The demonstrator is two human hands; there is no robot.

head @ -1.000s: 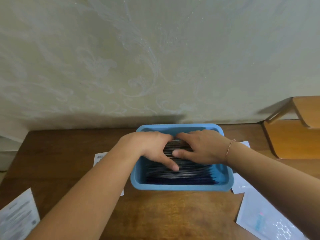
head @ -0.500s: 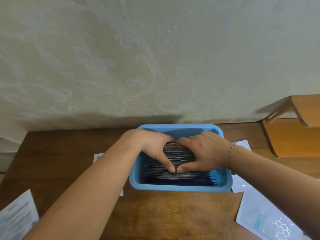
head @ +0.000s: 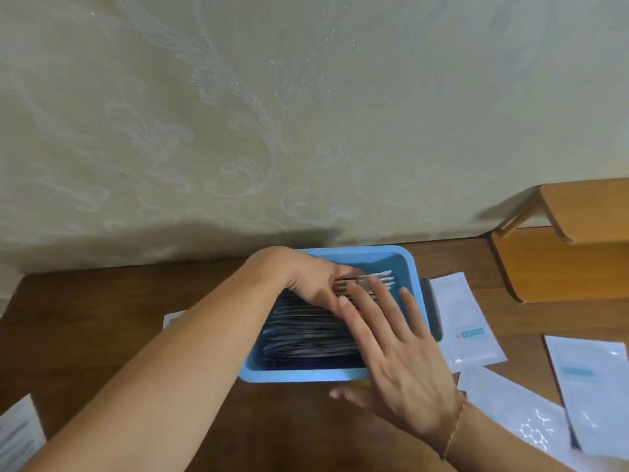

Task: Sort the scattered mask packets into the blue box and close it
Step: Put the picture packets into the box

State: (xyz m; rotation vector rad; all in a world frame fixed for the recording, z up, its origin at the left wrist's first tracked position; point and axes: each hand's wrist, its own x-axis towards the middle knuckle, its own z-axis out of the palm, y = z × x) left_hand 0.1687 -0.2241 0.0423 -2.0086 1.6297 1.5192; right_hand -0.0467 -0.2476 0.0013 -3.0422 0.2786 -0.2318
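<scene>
the left hand [head: 316, 284] pinched the packets [head: 306, 332] back in the box [head: 413, 267], likely making room; the right hand [head: 398, 356] hovered flat, fingers wide, holding nothing.

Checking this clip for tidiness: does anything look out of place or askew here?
Yes. Several white mask packets lie loose on the table to the right of the blue box, overlapping at angles. More sit at the box's left and the table's near-left corner.
</scene>
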